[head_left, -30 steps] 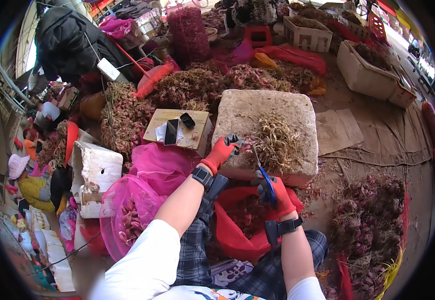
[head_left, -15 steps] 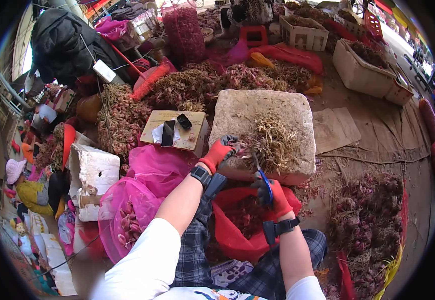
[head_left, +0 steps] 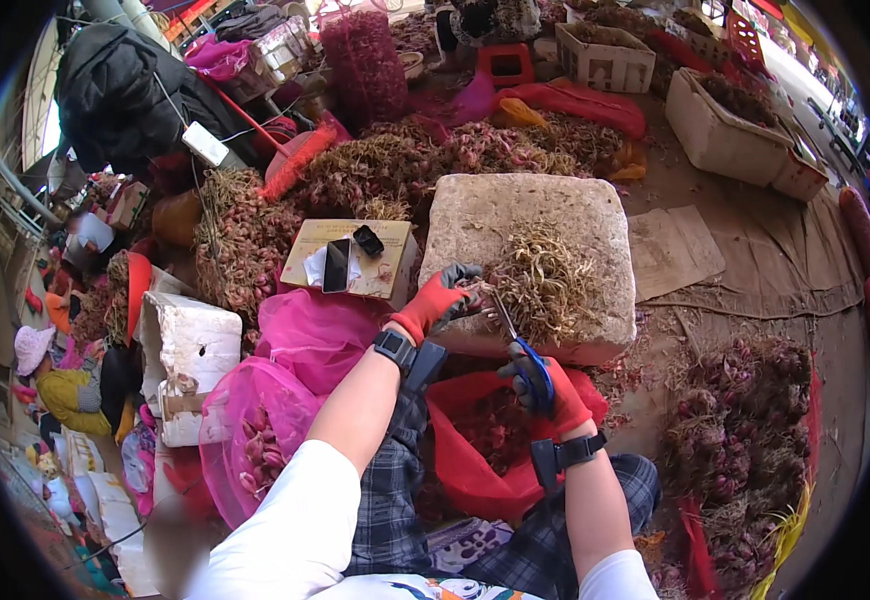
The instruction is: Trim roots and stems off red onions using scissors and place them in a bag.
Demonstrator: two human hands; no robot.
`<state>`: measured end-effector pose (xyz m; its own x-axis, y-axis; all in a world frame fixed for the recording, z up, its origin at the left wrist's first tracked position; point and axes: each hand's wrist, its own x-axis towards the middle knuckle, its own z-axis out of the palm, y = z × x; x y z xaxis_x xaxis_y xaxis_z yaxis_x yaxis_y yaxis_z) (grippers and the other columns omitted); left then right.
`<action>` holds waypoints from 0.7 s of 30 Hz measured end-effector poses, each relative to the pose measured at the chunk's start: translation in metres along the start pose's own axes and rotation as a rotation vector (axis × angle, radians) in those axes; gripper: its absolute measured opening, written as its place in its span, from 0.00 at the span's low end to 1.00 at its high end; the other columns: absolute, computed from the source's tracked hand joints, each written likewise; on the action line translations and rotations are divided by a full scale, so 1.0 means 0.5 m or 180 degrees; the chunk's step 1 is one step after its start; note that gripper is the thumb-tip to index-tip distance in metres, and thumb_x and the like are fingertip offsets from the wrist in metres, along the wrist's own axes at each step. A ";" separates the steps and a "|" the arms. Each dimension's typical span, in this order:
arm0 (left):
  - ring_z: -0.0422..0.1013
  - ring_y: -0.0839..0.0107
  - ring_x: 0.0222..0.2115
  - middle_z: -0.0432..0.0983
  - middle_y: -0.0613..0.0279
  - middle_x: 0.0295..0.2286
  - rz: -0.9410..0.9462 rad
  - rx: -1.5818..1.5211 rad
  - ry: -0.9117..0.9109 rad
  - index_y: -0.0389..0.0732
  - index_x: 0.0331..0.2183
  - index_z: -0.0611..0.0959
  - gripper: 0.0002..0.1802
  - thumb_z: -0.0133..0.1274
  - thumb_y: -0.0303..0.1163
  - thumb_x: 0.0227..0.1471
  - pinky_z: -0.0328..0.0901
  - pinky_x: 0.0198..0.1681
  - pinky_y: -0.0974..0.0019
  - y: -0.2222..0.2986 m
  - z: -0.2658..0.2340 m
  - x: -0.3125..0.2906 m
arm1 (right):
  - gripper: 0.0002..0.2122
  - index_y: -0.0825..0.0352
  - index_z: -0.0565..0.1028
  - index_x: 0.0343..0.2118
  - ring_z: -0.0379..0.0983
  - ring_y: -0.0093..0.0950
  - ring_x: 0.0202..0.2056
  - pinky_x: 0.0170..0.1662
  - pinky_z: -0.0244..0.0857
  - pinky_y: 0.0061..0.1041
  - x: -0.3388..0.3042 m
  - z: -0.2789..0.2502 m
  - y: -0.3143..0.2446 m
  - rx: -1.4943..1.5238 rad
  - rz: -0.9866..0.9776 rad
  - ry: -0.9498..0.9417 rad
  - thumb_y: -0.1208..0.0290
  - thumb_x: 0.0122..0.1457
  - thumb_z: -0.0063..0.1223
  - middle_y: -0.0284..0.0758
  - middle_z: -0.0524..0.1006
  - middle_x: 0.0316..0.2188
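Note:
My left hand [head_left: 439, 303], in a red glove with dark fingers, is closed at the near left edge of a pale, worn foam block [head_left: 465, 208]. A small shallot [head_left: 476, 290] shows at its fingertips, partly hidden by the glove. In my right hand [head_left: 551, 392], gloved the same way, are scissors [head_left: 531, 358] with blue handles. Their metal blades point up and left, close to the shallot. A heap of dry shallot stalks [head_left: 553, 270] lies on the block beside the blades. Below my hands, an open red mesh bag [head_left: 452, 450] holds loose shallots.
A pink mesh bag [head_left: 230, 440] with shallots lies to my left. On a yellow box [head_left: 300, 250] rests a dark phone [head_left: 336, 266]. Piles of shallots [head_left: 740, 420] lie right and beyond the block. Another person [head_left: 70, 395] sits at far left.
The scissors have shifted slightly left, bringing their blades nearer my left hand. My left hand has moved a little and still pinches at the block's edge.

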<state>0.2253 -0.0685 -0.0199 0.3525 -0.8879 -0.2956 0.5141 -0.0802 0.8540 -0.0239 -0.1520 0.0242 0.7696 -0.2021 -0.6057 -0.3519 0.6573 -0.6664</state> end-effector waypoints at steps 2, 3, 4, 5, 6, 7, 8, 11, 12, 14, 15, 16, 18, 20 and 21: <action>0.70 0.66 0.39 0.69 0.59 0.38 0.0047 0.0016 -0.0072 0.37 0.45 0.70 0.19 0.44 0.15 0.48 0.69 0.43 0.64 0.000 -0.001 0.000 | 0.18 0.68 0.74 0.28 0.58 0.10 0.10 0.11 0.49 0.11 0.004 0.002 0.000 0.0063 0.0047 0.0024 0.53 0.53 0.53 0.21 0.66 0.11; 0.69 0.66 0.39 0.69 0.59 0.38 0.0243 0.0758 -0.0177 0.36 0.45 0.70 0.20 0.44 0.14 0.48 0.69 0.44 0.63 0.004 0.005 0.001 | 0.17 0.68 0.74 0.28 0.59 0.10 0.10 0.11 0.49 0.11 0.009 -0.003 0.001 0.0153 -0.0002 0.0013 0.55 0.53 0.53 0.21 0.66 0.11; 0.69 0.66 0.40 0.68 0.59 0.39 0.0443 0.1497 -0.0285 0.36 0.46 0.69 0.21 0.44 0.14 0.47 0.68 0.44 0.63 0.008 0.013 0.002 | 0.16 0.68 0.74 0.28 0.59 0.11 0.11 0.11 0.50 0.12 0.015 -0.008 0.004 0.0241 -0.0051 0.0003 0.57 0.53 0.54 0.21 0.66 0.11; 0.69 0.66 0.40 0.68 0.59 0.39 0.0440 0.1503 -0.0289 0.36 0.46 0.69 0.21 0.44 0.14 0.47 0.68 0.44 0.63 0.010 0.017 0.000 | 0.16 0.68 0.74 0.28 0.59 0.11 0.11 0.11 0.50 0.12 0.032 -0.021 0.018 0.0248 -0.0054 0.0002 0.57 0.53 0.54 0.21 0.66 0.11; 0.69 0.67 0.40 0.68 0.59 0.39 0.0315 0.1466 -0.0310 0.35 0.46 0.69 0.22 0.45 0.14 0.47 0.68 0.44 0.62 0.007 0.023 0.001 | 0.16 0.68 0.73 0.32 0.58 0.11 0.11 0.11 0.50 0.12 0.050 -0.042 0.035 0.0122 -0.0394 -0.0134 0.57 0.55 0.52 0.20 0.64 0.11; 0.69 0.67 0.40 0.68 0.60 0.39 0.0192 0.1428 -0.0334 0.34 0.47 0.68 0.23 0.46 0.14 0.47 0.68 0.44 0.62 0.005 0.030 0.004 | 0.16 0.68 0.73 0.35 0.57 0.11 0.11 0.11 0.50 0.12 0.063 -0.063 0.051 -0.0009 -0.0735 -0.0265 0.57 0.56 0.50 0.20 0.63 0.12; 0.69 0.67 0.40 0.68 0.60 0.39 0.0194 0.1443 -0.0314 0.34 0.47 0.68 0.23 0.46 0.14 0.47 0.68 0.44 0.62 0.003 0.017 0.001 | 0.16 0.68 0.73 0.35 0.57 0.11 0.11 0.11 0.50 0.12 0.063 -0.056 0.052 -0.0004 -0.0737 -0.0290 0.57 0.56 0.50 0.20 0.63 0.12; 0.69 0.66 0.40 0.68 0.60 0.40 0.0049 0.0238 -0.0149 0.36 0.48 0.68 0.24 0.48 0.15 0.46 0.68 0.45 0.62 -0.005 -0.007 0.002 | 0.13 0.68 0.72 0.36 0.56 0.09 0.11 0.12 0.50 0.11 0.050 -0.040 0.046 0.0263 -0.0677 -0.0220 0.62 0.56 0.50 0.20 0.62 0.12; 0.70 0.65 0.40 0.67 0.60 0.40 0.0068 0.0043 -0.0040 0.36 0.48 0.68 0.24 0.48 0.15 0.46 0.68 0.45 0.62 -0.003 0.002 0.000 | 0.14 0.68 0.72 0.36 0.57 0.10 0.11 0.12 0.50 0.11 0.039 -0.037 0.045 0.0439 -0.0543 -0.0260 0.61 0.56 0.50 0.21 0.63 0.13; 0.70 0.65 0.40 0.67 0.60 0.40 0.0090 -0.0157 0.0076 0.36 0.47 0.68 0.24 0.48 0.15 0.46 0.68 0.45 0.62 -0.001 0.009 -0.001 | 0.14 0.68 0.72 0.35 0.58 0.10 0.11 0.12 0.51 0.11 0.018 -0.025 0.037 0.0608 -0.0404 -0.0305 0.60 0.56 0.50 0.21 0.64 0.13; 0.70 0.64 0.40 0.67 0.60 0.40 0.0093 -0.0015 0.0141 0.36 0.47 0.68 0.24 0.48 0.15 0.46 0.68 0.45 0.61 0.003 0.008 0.001 | 0.15 0.68 0.72 0.34 0.60 0.11 0.12 0.13 0.52 0.11 0.008 -0.016 0.030 0.0491 -0.0197 -0.0262 0.58 0.57 0.49 0.22 0.66 0.14; 0.70 0.64 0.39 0.66 0.60 0.40 0.0095 0.0127 0.0208 0.37 0.47 0.68 0.23 0.48 0.15 0.46 0.68 0.45 0.61 0.004 0.006 0.002 | 0.15 0.67 0.72 0.33 0.62 0.11 0.13 0.13 0.54 0.11 0.004 -0.012 0.027 0.0374 0.0012 -0.0221 0.57 0.57 0.49 0.23 0.68 0.15; 0.71 0.65 0.39 0.67 0.61 0.40 0.0119 0.0103 0.0201 0.37 0.47 0.68 0.23 0.49 0.15 0.46 0.68 0.45 0.62 0.003 0.003 0.004 | 0.15 0.67 0.73 0.33 0.62 0.12 0.13 0.14 0.54 0.13 0.017 -0.015 0.035 0.0326 0.0142 -0.0196 0.57 0.56 0.49 0.23 0.68 0.15; 0.71 0.66 0.39 0.67 0.61 0.39 0.0163 0.0093 0.0240 0.37 0.47 0.68 0.23 0.49 0.15 0.46 0.68 0.45 0.63 0.000 -0.012 0.003 | 0.15 0.68 0.73 0.32 0.61 0.13 0.12 0.15 0.55 0.15 0.027 -0.010 0.040 0.0264 0.0282 -0.0219 0.57 0.56 0.50 0.23 0.68 0.14; 0.71 0.68 0.38 0.69 0.62 0.37 0.0264 0.0329 0.0191 0.37 0.46 0.69 0.22 0.50 0.17 0.47 0.68 0.44 0.65 -0.002 -0.026 0.001 | 0.17 0.68 0.73 0.32 0.61 0.13 0.12 0.15 0.55 0.15 0.034 -0.001 0.043 0.0378 0.0027 -0.0331 0.56 0.57 0.48 0.23 0.68 0.14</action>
<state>0.2350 -0.0629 -0.0262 0.4381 -0.8650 -0.2445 0.3989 -0.0566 0.9152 -0.0186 -0.1418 -0.0008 0.8201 -0.1240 -0.5586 -0.2978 0.7411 -0.6017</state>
